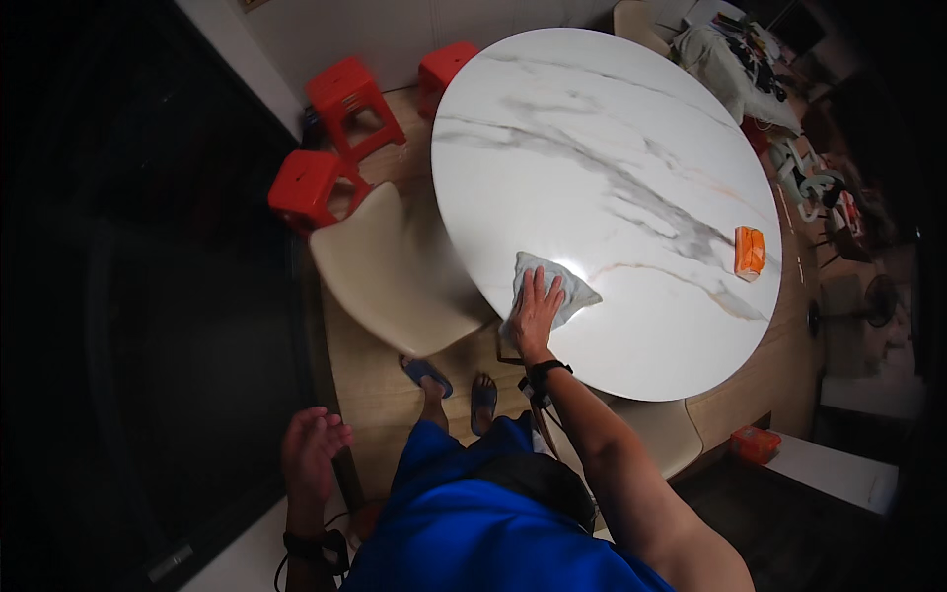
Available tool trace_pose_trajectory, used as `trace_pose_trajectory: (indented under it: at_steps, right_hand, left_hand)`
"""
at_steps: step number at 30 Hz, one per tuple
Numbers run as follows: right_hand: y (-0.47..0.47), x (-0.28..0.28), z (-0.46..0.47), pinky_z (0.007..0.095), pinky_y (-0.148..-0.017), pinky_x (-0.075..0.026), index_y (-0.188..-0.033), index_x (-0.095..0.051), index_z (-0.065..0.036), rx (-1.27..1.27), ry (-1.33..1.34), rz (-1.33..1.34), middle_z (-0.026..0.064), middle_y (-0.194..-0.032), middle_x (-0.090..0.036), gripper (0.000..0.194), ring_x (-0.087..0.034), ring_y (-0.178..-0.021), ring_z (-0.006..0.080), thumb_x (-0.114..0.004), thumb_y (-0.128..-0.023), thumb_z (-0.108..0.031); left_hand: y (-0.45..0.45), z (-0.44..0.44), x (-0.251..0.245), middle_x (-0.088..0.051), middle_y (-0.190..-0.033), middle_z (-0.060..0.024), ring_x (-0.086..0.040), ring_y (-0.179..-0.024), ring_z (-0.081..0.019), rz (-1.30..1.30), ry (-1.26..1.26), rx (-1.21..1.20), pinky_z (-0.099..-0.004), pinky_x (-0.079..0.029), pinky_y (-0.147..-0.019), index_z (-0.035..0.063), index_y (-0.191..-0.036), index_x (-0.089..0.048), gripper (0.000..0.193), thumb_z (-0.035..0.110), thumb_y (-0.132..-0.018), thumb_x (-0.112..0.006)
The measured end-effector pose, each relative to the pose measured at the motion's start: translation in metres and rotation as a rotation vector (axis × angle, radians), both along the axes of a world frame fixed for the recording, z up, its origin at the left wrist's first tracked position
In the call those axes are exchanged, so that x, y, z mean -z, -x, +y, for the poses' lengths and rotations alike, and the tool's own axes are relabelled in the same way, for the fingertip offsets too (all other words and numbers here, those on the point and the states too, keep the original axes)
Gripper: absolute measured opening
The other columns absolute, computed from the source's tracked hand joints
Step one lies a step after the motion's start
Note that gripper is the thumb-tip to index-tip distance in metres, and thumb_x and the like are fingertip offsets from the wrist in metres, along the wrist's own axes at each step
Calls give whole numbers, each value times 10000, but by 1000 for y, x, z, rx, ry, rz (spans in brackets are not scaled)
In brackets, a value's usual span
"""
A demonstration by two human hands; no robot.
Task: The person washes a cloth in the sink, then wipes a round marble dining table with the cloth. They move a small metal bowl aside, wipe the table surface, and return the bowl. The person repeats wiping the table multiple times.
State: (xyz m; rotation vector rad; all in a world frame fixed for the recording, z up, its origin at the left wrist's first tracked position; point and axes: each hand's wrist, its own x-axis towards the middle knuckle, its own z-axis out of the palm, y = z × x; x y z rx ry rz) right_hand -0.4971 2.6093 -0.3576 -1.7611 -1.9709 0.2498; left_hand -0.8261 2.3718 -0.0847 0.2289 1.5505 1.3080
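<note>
My right hand (538,311) presses a light grey cloth (581,294) flat against a round white table with grey marble veining (518,192). Its fingers lie spread over the cloth near the table's front left edge, and part of the cloth reaches that edge. My left hand (314,448) hangs in the air at the lower left, away from the table. Its fingers are loosely bent and nothing shows in it. On the right side of the tabletop lies an orange soft pack (749,254), apart from both hands.
A beige chair (399,274) stands against the table's left side, another (666,436) partly under its front edge. Several red plastic stools (351,103) are by the wall. A red box (755,444) sits on a white surface (836,470) at lower right. A fan (880,300) stands at right.
</note>
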Motion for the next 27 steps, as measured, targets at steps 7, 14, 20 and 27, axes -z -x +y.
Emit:
trace_pose_trajectory:
  at_steps: [7,14,20,27]
  right_hand:
    - [18,-8,9,673,-1211,-116,-1557,-403,-89,99,39,-37,167,-1670,-279,546,-146,-1517,544,-461,-1014,-110]
    - [59,6,52,676,-1213,-106,-1552,-406,-79,234,68,-61,161,-1670,-283,539,-143,-1521,538,-455,-1016,-121]
    - [107,0,120,666,-1224,-75,-1554,-390,-65,71,9,-34,191,-1662,-284,539,-146,-1519,549,-404,-1020,-136]
    - [157,-4,218,660,-1226,-109,-1553,-388,-71,-242,110,55,186,-1645,-311,526,-186,-1517,530,-428,-1049,-215]
  left_hand:
    - [71,94,10,-672,-1049,-130,-703,-913,-235,-9,-100,129,-373,-586,-816,30,-1199,-577,192,131,-1036,-579]
    - [114,145,26,-666,-1036,-141,-698,-897,-246,22,6,128,-387,-591,-807,26,-1187,-574,181,118,-1033,-567]
    - [137,159,40,-664,-1032,-137,-696,-889,-253,28,54,107,-398,-595,-788,29,-1185,-573,184,126,-1029,-574]
    - [129,174,43,-674,-1021,-123,-700,-888,-246,65,157,6,-372,-617,-765,62,-1209,-583,192,147,-1037,-589]
